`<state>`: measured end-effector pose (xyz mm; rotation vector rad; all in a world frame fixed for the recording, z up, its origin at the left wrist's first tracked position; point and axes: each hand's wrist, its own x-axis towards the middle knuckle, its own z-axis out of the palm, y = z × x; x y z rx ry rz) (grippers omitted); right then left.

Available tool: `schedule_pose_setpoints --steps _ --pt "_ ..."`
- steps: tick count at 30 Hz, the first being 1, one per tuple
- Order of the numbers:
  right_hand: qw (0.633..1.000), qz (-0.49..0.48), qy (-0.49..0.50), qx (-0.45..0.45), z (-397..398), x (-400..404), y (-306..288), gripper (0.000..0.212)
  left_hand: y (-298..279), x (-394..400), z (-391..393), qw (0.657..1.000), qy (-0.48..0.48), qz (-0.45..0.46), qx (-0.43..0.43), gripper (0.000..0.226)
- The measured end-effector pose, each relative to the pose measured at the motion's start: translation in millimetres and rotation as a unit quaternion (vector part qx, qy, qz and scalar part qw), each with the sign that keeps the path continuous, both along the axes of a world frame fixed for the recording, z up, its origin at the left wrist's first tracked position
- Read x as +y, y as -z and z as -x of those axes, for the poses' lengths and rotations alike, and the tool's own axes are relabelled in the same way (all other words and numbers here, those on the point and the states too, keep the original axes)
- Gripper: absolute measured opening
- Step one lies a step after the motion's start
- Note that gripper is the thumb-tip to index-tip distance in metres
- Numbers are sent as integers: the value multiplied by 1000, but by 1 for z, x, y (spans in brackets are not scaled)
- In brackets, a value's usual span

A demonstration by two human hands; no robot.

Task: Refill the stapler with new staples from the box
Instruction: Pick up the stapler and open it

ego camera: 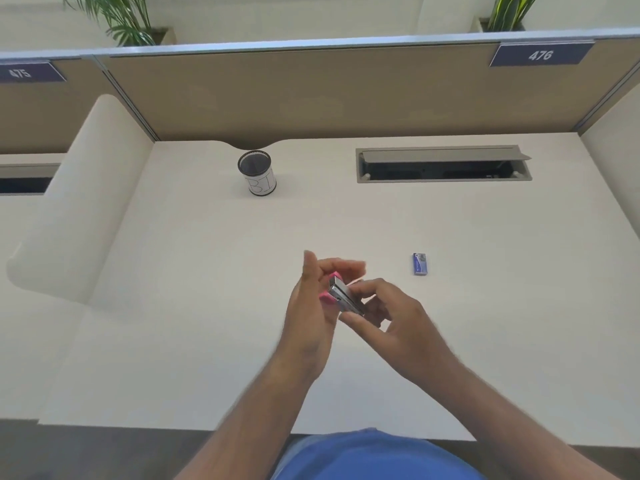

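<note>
Both hands hold the pink stapler (341, 296) above the table (207, 271): left hand (311, 306) cradling, right hand (388, 317) fingers pinching the metal magazine, which should open steadily; staple box (419, 263) lies apart.

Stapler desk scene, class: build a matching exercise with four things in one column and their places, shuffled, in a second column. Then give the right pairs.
Things:
1. stapler
2. staple box
3. mesh cup
4. cable hatch

Places:
A. set into the desk, far right, lid open
B. standing at the desk's far edge, left of centre
C. held between both hands
D. lying on the desk, right of the hands

Pairs: 1-C, 2-D, 3-B, 4-A
</note>
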<state>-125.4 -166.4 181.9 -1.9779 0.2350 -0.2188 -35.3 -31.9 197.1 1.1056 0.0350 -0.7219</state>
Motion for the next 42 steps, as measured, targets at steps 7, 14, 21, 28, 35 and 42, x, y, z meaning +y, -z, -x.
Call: schedule_pose_setpoints --steps 7,14,21,28,35,42 --pt "998 61 -3 -20 -8 4 -11 20 4 -13 -9 989 -48 83 109 72" --pt "995 88 -28 -40 -8 4 -15 23 1 -12 -10 990 -43 89 100 70" --pt "995 89 -32 -27 -7 4 -16 27 -2 -5 -8 993 -31 80 77 74" --pt "997 -64 -26 44 -12 4 -23 27 -6 -3 -11 995 -17 76 68 74" --pt "949 -282 -47 137 -13 -3 -32 16 -5 0 -13 995 35 54 76 77" --pt "959 -260 5 108 -13 -13 -38 15 -8 0 -4 1000 23 -20 -6 65"
